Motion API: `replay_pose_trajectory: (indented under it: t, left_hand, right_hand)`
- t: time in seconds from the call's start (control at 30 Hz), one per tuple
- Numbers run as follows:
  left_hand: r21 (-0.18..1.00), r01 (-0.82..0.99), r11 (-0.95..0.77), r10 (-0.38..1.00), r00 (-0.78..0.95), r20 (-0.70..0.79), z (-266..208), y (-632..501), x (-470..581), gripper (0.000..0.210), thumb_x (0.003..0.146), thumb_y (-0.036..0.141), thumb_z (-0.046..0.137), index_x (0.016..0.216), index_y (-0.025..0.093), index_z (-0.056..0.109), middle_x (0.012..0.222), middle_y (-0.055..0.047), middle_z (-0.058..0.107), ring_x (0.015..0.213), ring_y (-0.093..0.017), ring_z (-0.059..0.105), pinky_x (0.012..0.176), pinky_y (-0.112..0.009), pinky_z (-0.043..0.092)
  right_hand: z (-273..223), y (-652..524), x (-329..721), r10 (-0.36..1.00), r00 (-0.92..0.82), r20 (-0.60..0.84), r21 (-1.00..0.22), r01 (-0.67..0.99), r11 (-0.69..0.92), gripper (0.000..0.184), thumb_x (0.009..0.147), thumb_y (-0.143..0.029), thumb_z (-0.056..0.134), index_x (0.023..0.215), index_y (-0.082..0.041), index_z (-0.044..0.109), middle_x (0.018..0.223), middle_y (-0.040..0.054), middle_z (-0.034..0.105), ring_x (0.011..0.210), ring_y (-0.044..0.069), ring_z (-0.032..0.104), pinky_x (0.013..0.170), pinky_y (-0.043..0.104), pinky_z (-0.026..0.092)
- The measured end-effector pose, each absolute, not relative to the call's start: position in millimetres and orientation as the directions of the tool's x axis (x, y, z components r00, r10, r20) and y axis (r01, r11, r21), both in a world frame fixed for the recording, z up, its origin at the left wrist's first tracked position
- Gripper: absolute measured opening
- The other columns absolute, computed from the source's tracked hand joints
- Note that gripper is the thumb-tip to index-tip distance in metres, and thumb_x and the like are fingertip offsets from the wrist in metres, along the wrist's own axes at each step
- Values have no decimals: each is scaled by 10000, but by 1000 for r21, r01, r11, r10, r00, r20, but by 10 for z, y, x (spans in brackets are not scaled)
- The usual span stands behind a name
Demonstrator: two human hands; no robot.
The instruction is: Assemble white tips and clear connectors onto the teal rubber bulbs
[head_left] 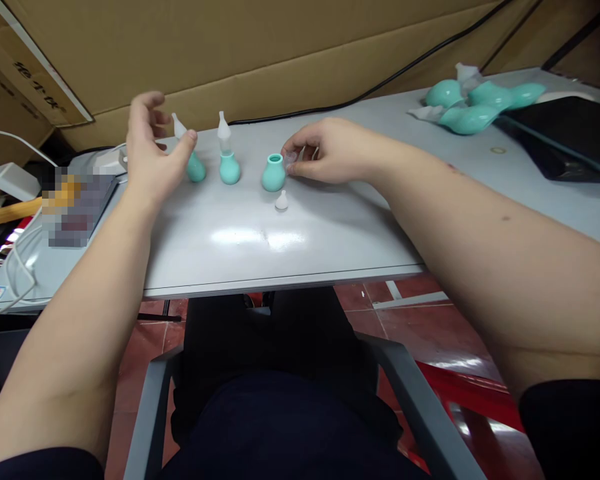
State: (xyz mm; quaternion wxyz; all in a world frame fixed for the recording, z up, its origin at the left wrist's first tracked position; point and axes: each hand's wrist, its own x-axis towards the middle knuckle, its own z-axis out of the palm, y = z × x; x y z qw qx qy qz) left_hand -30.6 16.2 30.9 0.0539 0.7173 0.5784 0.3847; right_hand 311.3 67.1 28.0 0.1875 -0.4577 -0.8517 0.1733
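Observation:
My left hand (153, 150) is open, its thumb and fingers apart. Its thumb passes in front of a nasal aspirator with a teal bulb (197, 169) and a white tip (179, 125), which leans to the left; I cannot tell whether they touch. Right of it another nasal aspirator (229, 168) stands upright, with a clear section and white tip on its bulb. Beside my right hand (325, 152) stands an open teal bulb (273, 175) without a top. The fingers of that hand pinch a small clear plastic piece (291, 159), partly hidden. A loose white tip (281, 201) lies in front of this bulb.
Several teal nasal aspirators (473, 107) are heaped at the back right, near a black flat object (575, 137). A white charger (13, 181), cables and a blurred-out phone-like object (77, 210) lie at left. A cardboard wall (260, 53) and black cable (380, 87) run behind.

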Motion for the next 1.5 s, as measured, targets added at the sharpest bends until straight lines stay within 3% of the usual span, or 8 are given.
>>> replay_pose_trajectory:
  t: [0.13, 0.33, 0.53, 0.73, 0.9, 1.0, 1.3, 1.5]
  left_hand:
    - [348, 772, -533, 819, 366, 442, 339, -150, 189, 774, 867, 864, 927, 1436, 352, 812, 1333, -99, 862, 1652, -410, 672, 1237, -638, 599]
    - [209, 687, -696, 703, 592, 395, 224, -260, 471, 645, 1065, 590, 910, 1649, 340, 796, 1477, -106, 837, 1543, -385, 752, 1295, -603, 637]
    - [165, 569, -805, 590, 742, 318, -6, -117, 283, 553, 1219, 308, 657, 1751, 265, 802, 1548, -153, 851, 1301, -315, 852, 1109, -490, 706]
    - [355, 507, -785, 619, 665, 419, -44, -53, 353, 230, 1134, 183, 696, 1184, 240, 913, 1062, -43, 868, 983, -238, 816, 927, -389, 651]
    - [796, 355, -490, 839, 439, 321, 42, -31, 270, 94, 1125, 180, 784, 1104, 189, 875, 923, -36, 809, 742, -147, 673, 723, -294, 582]
    - [927, 208, -311, 899, 383, 215, 102, -24, 204, 63, 1080, 123, 849, 1069, 185, 844, 855, 0, 746, 684, -112, 638, 676, -238, 580]
    - [993, 4, -116, 903, 416, 104, 144, -24, 205, 138, 1028, 63, 864, 1011, 190, 814, 906, -14, 773, 683, -100, 653, 685, -221, 601]
    - [885, 263, -384, 883, 385, 268, 85, -22, 193, 173, 1109, 115, 712, 1035, 192, 848, 886, -32, 784, 701, -136, 625, 686, -272, 535]
  right_hand:
    - [266, 677, 3109, 842, -513, 167, -486, 700, 523, 179, 1069, -287, 911, 1245, -307, 937, 1321, 89, 957, 1227, 408, 875, 1164, 583, 687]
    - [325, 612, 3074, 838, -535, 111, -496, 700, 513, 277, 1087, -243, 954, 1362, -268, 937, 1238, 80, 945, 1125, 347, 853, 1007, 451, 637]
    - [387, 536, 3046, 840, -536, 84, -461, 726, 510, 393, 1129, -175, 894, 1519, -181, 942, 1378, 102, 973, 1121, 307, 841, 949, 395, 570]
    - [394, 524, 3043, 848, -525, 73, -444, 745, 499, 351, 1180, -165, 860, 1516, -188, 956, 1390, 114, 972, 1020, 269, 794, 923, 408, 558]
    - [402, 522, 3053, 839, -540, 64, -450, 735, 507, 321, 1202, -191, 873, 1513, -178, 952, 1335, 131, 969, 924, 241, 742, 876, 418, 550]
    - [418, 502, 3046, 851, -523, 52, -440, 753, 490, 332, 1217, -213, 872, 1540, -189, 941, 1365, 133, 968, 930, 240, 746, 876, 413, 557]
    - [421, 511, 3069, 858, -512, 36, -413, 774, 479, 378, 1219, -294, 878, 1586, -219, 927, 1408, 101, 970, 1060, 279, 834, 945, 406, 598]
    - [399, 548, 3079, 870, -490, 51, -435, 773, 461, 229, 1131, -304, 926, 1357, -266, 921, 1415, 93, 966, 1243, 373, 889, 1065, 465, 659]
